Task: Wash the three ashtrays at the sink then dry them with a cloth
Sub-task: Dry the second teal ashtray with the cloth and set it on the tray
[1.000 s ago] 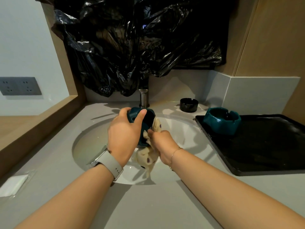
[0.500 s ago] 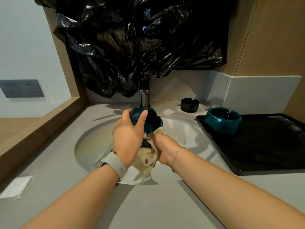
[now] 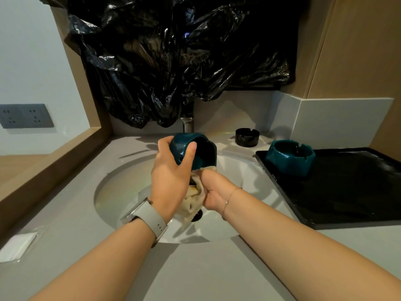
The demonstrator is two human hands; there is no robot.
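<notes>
Head view: left hand (image 3: 171, 177) gripping teal ashtray (image 3: 195, 151), right hand (image 3: 213, 192) clutching cloth (image 3: 193, 203); wet glaze risking slipping into sink (image 3: 112, 187).

Black plastic bag (image 3: 173, 61) hangs above a black tray (image 3: 347, 192)

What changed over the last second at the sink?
The right hand, gripping the cream cloth, slid from the rim to beneath the teal ceramic ashtray that the left hand grips. The second teal ashtray and black ashtray stayed put.
</notes>
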